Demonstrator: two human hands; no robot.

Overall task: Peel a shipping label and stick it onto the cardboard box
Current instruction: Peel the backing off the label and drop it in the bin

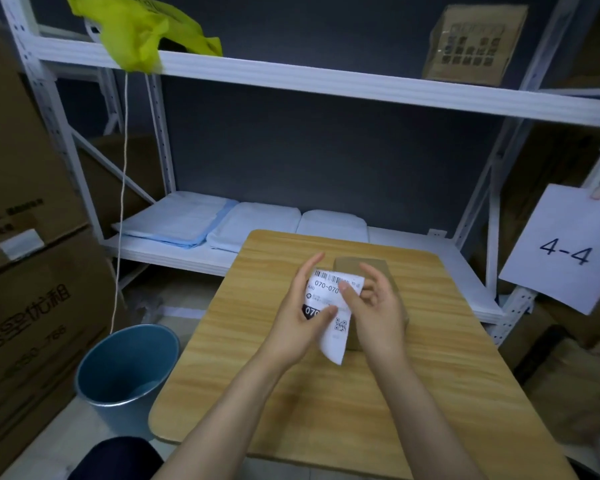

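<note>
We see the left hand's thumb pressed on the printed face of the shipping label, near its black band, with the fingers behind the sheet, so the hand pinches the label at its left edge. The right hand's thumb lies on the label's upper middle; its other fingers curl loosely behind the right edge, and we cannot tell whether they touch the paper. The label hangs between both hands, barcode at the top, QR code lower down, its bottom corner curling free below the fingers. We cannot tell whether any backing has come off.

The left hand and right hand face each other, palms inward, forearms bare and reaching in from the lower edge.

Directly behind and beneath the label sits the small cardboard box, partly hidden by the right hand and the sheet, resting on the wooden table.

Beside the table's left edge stands a blue waste bin. Beyond the table runs a white metal shelf with folded pale-blue cloths; a paper sign reading "4-4" hangs at right, large cartons stand at left.
</note>
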